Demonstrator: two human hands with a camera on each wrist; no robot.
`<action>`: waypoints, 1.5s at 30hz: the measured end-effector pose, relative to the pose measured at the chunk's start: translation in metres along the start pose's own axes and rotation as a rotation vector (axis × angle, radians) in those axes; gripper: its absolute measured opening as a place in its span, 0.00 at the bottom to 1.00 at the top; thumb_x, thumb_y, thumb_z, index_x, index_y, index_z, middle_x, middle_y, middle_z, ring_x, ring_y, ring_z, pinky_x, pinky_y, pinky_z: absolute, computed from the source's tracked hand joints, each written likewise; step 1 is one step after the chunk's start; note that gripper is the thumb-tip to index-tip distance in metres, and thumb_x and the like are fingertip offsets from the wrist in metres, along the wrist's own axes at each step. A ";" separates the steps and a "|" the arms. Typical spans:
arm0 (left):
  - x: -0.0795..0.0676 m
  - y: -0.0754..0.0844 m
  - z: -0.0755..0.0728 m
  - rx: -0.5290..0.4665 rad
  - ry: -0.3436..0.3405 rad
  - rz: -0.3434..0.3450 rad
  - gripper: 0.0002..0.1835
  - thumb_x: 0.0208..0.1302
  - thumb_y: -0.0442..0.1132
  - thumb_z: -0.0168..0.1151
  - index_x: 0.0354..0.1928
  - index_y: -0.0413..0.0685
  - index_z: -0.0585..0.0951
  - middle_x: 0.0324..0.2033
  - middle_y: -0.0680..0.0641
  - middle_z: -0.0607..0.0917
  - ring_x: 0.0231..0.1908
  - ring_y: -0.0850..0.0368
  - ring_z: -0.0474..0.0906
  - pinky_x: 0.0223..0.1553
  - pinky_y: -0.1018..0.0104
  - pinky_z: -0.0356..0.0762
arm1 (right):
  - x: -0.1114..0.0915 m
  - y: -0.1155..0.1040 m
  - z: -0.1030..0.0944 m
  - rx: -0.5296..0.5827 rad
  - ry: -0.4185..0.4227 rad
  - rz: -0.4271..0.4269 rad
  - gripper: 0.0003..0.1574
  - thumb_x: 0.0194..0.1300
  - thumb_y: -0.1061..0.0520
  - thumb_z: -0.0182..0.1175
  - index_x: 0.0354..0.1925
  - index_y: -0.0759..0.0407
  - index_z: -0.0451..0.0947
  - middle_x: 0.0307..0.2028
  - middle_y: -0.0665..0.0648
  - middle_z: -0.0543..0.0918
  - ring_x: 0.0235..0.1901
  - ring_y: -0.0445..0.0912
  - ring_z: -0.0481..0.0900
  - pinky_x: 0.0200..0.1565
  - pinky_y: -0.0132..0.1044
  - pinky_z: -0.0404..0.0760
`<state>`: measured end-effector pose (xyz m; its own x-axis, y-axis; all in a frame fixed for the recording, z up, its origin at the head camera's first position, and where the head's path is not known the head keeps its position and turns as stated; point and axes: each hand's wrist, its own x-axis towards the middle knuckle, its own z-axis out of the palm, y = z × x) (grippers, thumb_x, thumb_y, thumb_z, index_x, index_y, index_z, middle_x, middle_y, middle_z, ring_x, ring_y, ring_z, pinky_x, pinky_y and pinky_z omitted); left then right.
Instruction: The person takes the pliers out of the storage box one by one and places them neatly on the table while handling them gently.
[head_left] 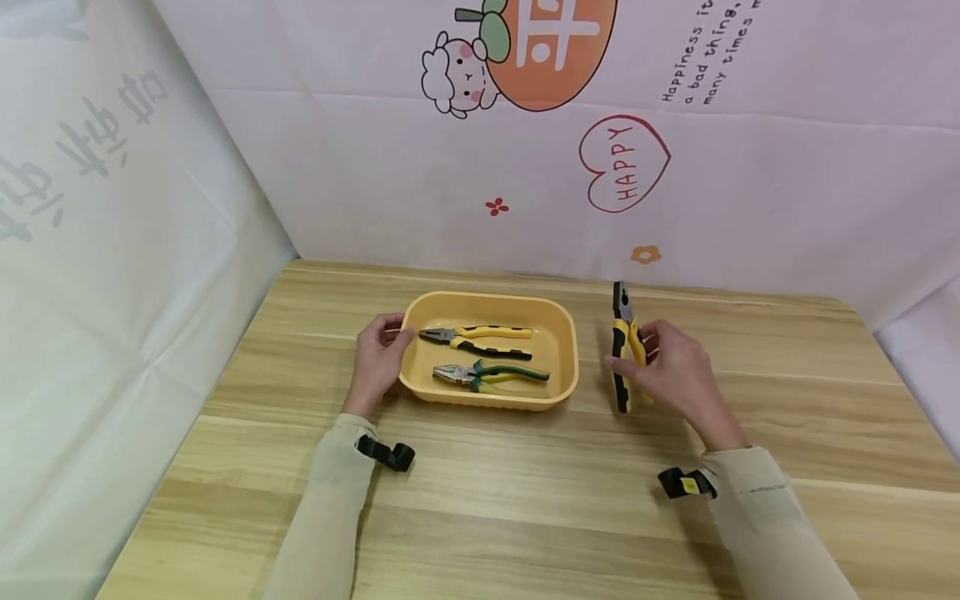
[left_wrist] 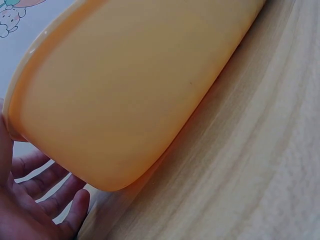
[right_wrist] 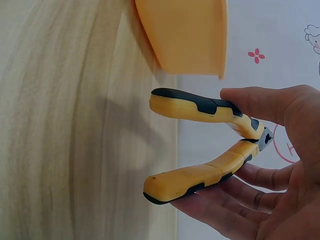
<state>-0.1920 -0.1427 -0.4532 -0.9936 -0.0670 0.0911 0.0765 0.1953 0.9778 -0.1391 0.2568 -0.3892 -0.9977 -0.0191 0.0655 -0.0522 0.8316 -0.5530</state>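
Note:
My left hand (head_left: 379, 358) holds the left end of a yellow-orange plastic basin (head_left: 564, 350), with the thumb at the rim and the fingers by the outer wall (left_wrist: 125, 90). Inside the basin lie yellow-and-black combination pliers (head_left: 495, 331) and, nearer me, green-and-yellow pliers (head_left: 517, 368), both heads pointing left. To the basin's right, my right hand (head_left: 678, 367) grips a second pair of yellow-and-black pliers (right_wrist: 200, 172). Its thumb is on one handle and its fingers are on the other; the handles are spread apart. These pliers' head points toward the back wall.
The wood-grain table (head_left: 480, 500) carries the basin near its back edge. Behind it hangs a white printed cloth (head_left: 375, 167), and another pale cloth (head_left: 135, 292) hangs along the left side. Black wrist camera mounts (head_left: 386, 452) sit on both sleeves.

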 end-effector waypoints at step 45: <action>0.000 0.000 0.000 -0.012 -0.002 -0.012 0.16 0.74 0.32 0.58 0.58 0.31 0.78 0.53 0.34 0.80 0.50 0.42 0.79 0.50 0.57 0.80 | 0.013 0.010 0.017 -0.078 -0.118 0.180 0.30 0.62 0.40 0.69 0.29 0.61 0.67 0.20 0.53 0.66 0.16 0.45 0.68 0.17 0.36 0.67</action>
<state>-0.1922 -0.1425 -0.4536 -0.9946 -0.0670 0.0786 0.0652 0.1825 0.9810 -0.1531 0.2554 -0.4082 -0.9891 0.0723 -0.1285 0.1259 0.8675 -0.4812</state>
